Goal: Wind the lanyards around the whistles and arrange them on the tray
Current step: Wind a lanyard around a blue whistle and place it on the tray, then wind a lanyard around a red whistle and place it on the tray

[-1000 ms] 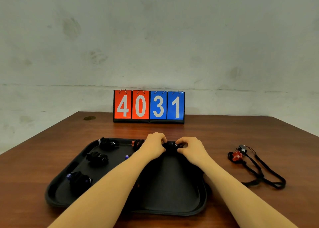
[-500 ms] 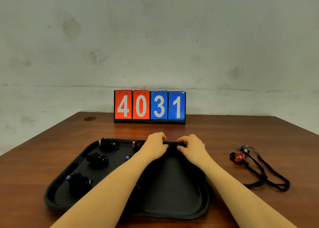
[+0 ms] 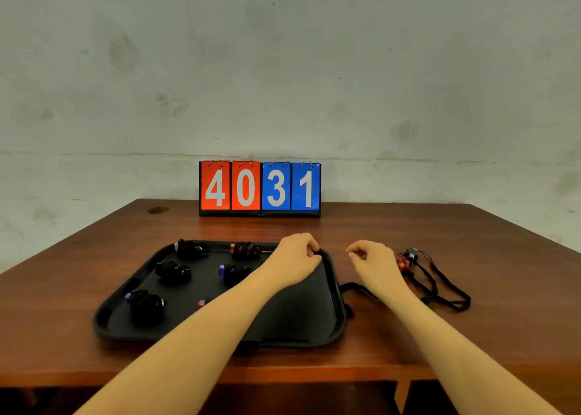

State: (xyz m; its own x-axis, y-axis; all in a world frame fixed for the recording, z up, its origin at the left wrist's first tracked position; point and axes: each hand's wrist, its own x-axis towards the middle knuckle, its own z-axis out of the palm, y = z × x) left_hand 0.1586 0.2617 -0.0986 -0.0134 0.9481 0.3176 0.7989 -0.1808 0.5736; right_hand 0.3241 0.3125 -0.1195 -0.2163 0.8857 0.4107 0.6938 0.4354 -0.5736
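Observation:
A black tray lies on the table with several whistles wound in black lanyards, among them ones at the far left, far middle and near left. My left hand grips another wound whistle at the tray's far right corner; my fingers hide most of it. My right hand hovers over the table just right of the tray, fingers loosely curled and holding nothing. Close to its right lie a red whistle and a black whistle with loose black lanyards.
A flip scoreboard reading 4031 stands at the table's far edge against the wall. A loop of black lanyard lies by the tray's right rim. My left forearm crosses the tray and hides part of a small red whistle.
My right hand has let go of the wound whistle and moved right, off the tray, toward the loose whistles. My left hand still holds the wound whistle at the tray's far right corner.

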